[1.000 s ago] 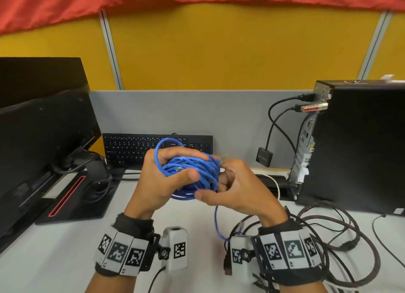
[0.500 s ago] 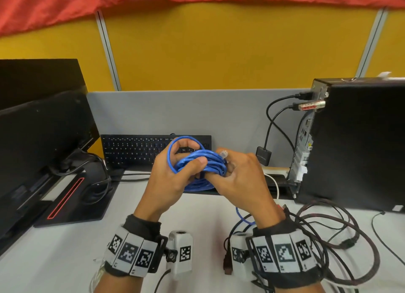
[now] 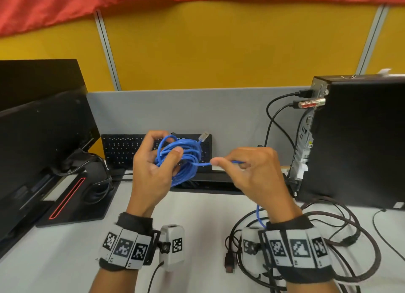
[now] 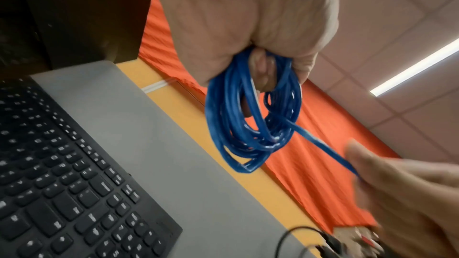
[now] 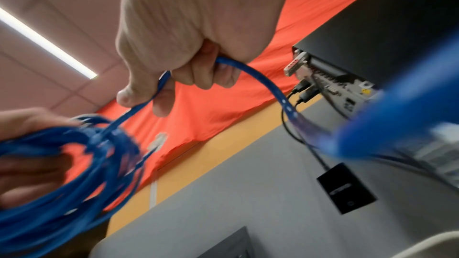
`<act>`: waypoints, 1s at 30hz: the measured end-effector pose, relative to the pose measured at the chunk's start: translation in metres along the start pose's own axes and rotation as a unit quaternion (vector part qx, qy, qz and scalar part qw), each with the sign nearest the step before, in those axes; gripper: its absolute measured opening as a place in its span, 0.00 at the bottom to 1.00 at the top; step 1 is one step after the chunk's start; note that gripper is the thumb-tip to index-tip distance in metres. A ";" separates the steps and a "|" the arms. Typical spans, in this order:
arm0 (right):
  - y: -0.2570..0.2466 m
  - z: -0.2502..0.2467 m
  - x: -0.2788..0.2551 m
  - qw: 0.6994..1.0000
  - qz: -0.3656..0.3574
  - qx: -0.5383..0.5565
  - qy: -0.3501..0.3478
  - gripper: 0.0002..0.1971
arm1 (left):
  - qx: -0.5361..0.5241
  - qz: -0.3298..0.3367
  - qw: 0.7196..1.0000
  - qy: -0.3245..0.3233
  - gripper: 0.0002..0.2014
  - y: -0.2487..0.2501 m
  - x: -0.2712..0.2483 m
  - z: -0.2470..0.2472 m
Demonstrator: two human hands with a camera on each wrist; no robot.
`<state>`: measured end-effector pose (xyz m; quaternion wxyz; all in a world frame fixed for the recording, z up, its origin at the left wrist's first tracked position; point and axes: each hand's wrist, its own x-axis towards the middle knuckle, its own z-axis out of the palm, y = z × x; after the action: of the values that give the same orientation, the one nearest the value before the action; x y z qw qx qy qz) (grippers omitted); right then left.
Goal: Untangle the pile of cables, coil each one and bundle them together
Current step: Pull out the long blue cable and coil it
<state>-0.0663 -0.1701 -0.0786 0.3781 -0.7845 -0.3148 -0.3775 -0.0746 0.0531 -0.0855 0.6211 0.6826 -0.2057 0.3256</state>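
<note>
black keyboard (image 3: 122, 150) against the grey partition (image 3: 175, 110); monitor (image 3: 41, 139) at left, computer tower (image 3: 359, 143) at right, all on the white table (image 3: 197, 227).

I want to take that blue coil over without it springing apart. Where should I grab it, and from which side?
Grip the blue coil across all its loops at the bottom arc, coming from below. The left hand already fills the top with its thumb through the loops; the right hand pinches the loose strand leaving the coil's right side, and a plug sticks up there.
</note>
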 end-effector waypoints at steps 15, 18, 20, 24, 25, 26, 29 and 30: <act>0.037 -0.037 -0.007 0.992 0.042 -0.028 0.118 0.08 | 0.072 -0.042 0.995 -0.063 0.14 0.001 -0.002 0.006; 0.035 -0.038 -0.005 0.992 0.047 0.003 0.119 0.08 | 0.085 -0.027 0.995 -0.048 0.15 0.001 -0.001 0.007; 0.035 -0.038 -0.006 0.992 0.043 0.000 0.121 0.09 | 0.106 0.000 0.994 -0.034 0.16 0.003 -0.001 0.006; 0.036 -0.029 -0.006 0.992 0.060 -0.001 0.109 0.08 | 0.013 -0.004 0.999 0.037 0.08 0.009 0.000 0.009; 0.037 -0.024 -0.005 0.993 0.072 0.003 0.095 0.08 | -0.049 -0.029 0.997 0.058 0.06 0.009 -0.001 0.012; 0.038 -0.018 -0.005 0.993 0.092 0.007 0.076 0.09 | -0.111 -0.060 0.990 0.066 0.06 0.010 -0.001 0.015; 0.039 -0.005 -0.006 0.985 0.168 0.025 0.025 0.16 | -0.238 -0.127 0.962 0.050 0.12 0.015 -0.005 0.034; 0.039 -0.003 -0.006 0.984 0.176 0.030 0.014 0.17 | -0.266 -0.141 0.953 0.041 0.14 0.016 -0.007 0.040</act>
<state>-0.0401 -0.1940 -0.0961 0.4668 -0.8104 -0.1774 -0.3063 -0.0829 0.0105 -0.0791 0.8273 0.5010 -0.1609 0.1965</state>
